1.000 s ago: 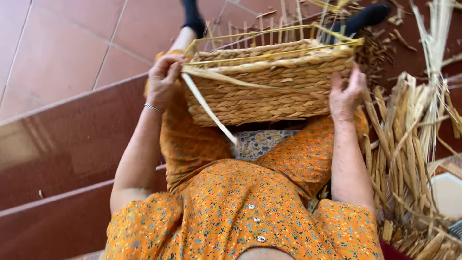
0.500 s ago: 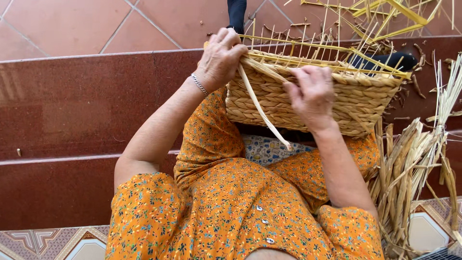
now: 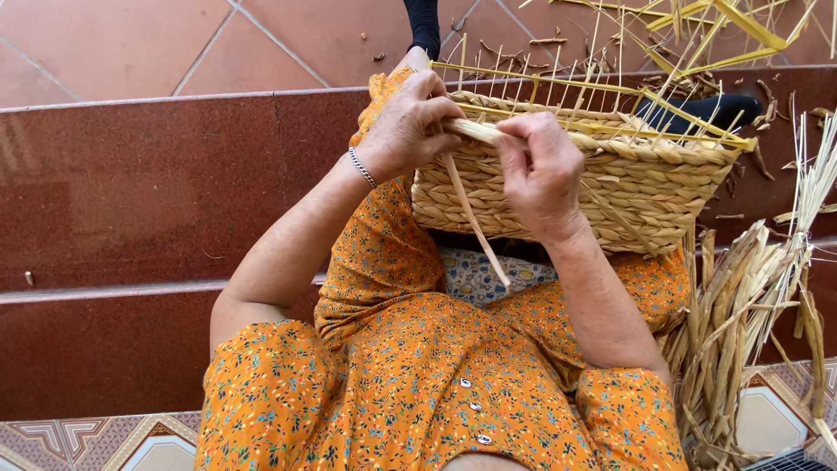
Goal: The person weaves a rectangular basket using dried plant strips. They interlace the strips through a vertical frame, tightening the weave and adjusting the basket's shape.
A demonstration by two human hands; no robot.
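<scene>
A woven straw basket [image 3: 636,187] rests on my lap, its rim lined with thin upright stakes. My left hand [image 3: 405,126], a bracelet on its wrist, grips a pale flat straw strand [image 3: 475,218] at the basket's near left corner. My right hand [image 3: 540,170] pinches the same strand just to the right, against the rim. The strand's loose end hangs down over my knee. I wear an orange flowered dress [image 3: 418,384].
A bundle of dried straw [image 3: 750,323] lies at my right side. Dark red stone steps [image 3: 131,201] run to my left, with tan floor tiles [image 3: 174,44] beyond. My black-socked feet [image 3: 711,109] show past the basket, among scattered straw scraps.
My right hand moved from the basket's right side across to the left corner and took the strand beside my left hand. The view tilted and closed in on the basket.
</scene>
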